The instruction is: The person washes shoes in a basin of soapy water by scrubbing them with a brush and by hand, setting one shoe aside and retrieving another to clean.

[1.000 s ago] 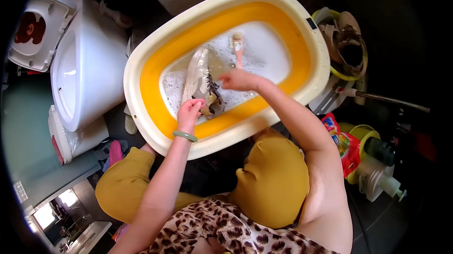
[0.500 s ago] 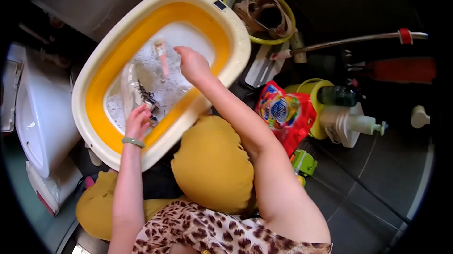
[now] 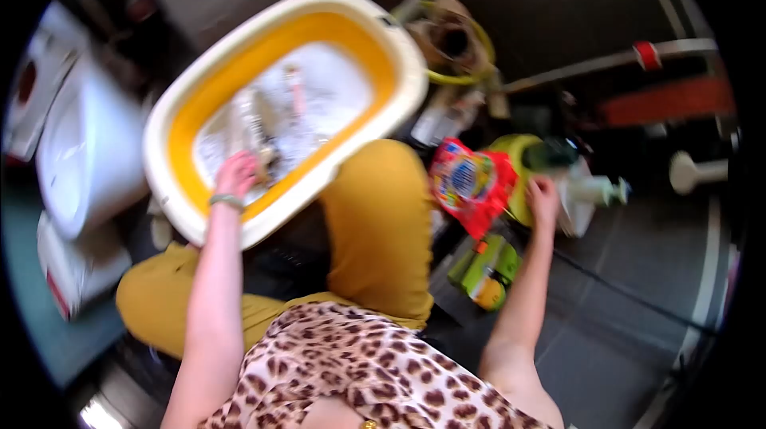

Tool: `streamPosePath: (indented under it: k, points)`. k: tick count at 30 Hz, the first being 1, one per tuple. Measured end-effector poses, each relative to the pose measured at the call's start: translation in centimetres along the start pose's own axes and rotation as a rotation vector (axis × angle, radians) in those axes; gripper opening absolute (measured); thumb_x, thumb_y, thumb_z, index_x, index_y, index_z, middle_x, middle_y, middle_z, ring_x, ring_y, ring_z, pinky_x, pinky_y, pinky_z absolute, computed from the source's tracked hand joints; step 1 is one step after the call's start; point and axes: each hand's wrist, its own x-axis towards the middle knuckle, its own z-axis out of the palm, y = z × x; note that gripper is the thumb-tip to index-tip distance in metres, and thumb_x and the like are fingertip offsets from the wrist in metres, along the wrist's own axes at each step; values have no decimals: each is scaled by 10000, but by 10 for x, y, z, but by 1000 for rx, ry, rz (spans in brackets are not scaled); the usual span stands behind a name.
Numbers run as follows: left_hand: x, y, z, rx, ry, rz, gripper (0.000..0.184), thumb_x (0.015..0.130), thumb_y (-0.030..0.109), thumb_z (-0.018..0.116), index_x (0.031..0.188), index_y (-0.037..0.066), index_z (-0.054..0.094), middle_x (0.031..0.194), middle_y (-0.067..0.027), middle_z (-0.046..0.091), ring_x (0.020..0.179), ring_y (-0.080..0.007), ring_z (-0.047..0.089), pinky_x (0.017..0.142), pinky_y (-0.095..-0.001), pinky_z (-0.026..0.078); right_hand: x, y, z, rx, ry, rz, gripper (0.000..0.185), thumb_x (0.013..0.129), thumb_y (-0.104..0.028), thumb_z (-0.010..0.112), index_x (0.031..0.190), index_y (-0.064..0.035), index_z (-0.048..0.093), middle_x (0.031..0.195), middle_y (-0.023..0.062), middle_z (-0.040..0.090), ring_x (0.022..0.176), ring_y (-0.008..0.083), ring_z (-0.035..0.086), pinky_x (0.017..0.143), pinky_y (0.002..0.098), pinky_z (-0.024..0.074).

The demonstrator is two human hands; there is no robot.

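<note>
A cream and yellow basin [image 3: 185,146] holds foamy water. In it a pale shoe [image 3: 242,122] with dark laces lies at the left, and a pink-handled brush [image 3: 296,94] lies to its right. My left hand [image 3: 236,175], with a green bangle at the wrist, is at the heel end of the shoe; motion blur hides its grip. Out to the right, my right hand [image 3: 542,196] is at the edge of a yellow-green bucket [image 3: 519,164], between a red detergent bag [image 3: 471,182] and a white pump bottle [image 3: 594,190]. Its fingers are curled and blurred.
More shoes [image 3: 455,38] sit in a yellow-rimmed bowl behind the basin's right end. A white toilet [image 3: 92,142] stands at the left. A green and yellow toy [image 3: 488,269] lies below the bag, and a dark cable [image 3: 622,293] crosses the floor at right.
My right hand has left the space over the basin and moved right to the bucket and bottles. My left hand stays by the shoe. The view has swung to the right since the earliest frame.
</note>
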Motion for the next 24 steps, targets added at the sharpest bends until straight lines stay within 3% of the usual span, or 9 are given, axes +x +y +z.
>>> streamPosePath:
  k: [3,8,13,16,18,20,24]
  points:
    - [-12,-13,7,145,5,-49,237,846,151,536,1063,56,528,932,-72,596,807,-146,569,649,-267,452,-16,27,-4,-70,68,-89,188,818,-126,617,984,-40,596,806,31,605,642,84,552,530,203,424]
    - [-9,-36,32,224,-32,-152,173,858,143,521,992,36,543,844,-80,590,760,-168,558,643,-284,456,-25,-52,31,-35,-45,-139,191,853,-115,561,1031,-49,582,901,20,604,689,77,558,567,198,420]
    - [50,-83,53,-516,-17,-396,128,871,111,485,900,-14,486,778,-134,560,691,-226,556,604,-314,484,-9,-99,66,-92,-129,-290,180,861,-86,538,1025,-26,584,916,22,596,758,85,549,649,204,444]
    - [69,-95,70,-987,212,-512,114,861,82,480,872,-30,458,765,-148,553,686,-249,563,587,-333,504,-11,-117,81,-146,-163,-289,159,858,-73,534,997,-24,593,890,6,587,737,66,525,630,181,425]
    - [82,-104,77,-1052,312,-515,94,844,73,499,835,-18,480,758,-130,560,679,-234,569,579,-327,508,-15,-120,88,-160,-191,-254,156,857,-68,530,993,-21,590,885,7,588,733,64,526,621,176,419]
    - [109,-133,83,-1150,391,-330,95,834,109,539,845,25,497,735,-82,565,634,-196,564,526,-309,482,-20,-122,93,-139,-202,-195,157,857,-53,524,996,-16,584,888,16,589,733,66,531,621,174,417]
    - [98,-124,97,-1106,486,-207,112,819,153,587,839,72,512,687,-43,561,569,-163,550,455,-283,430,-10,-102,97,-92,-253,-123,153,866,-47,521,1004,-11,577,905,29,587,744,82,546,671,188,439]
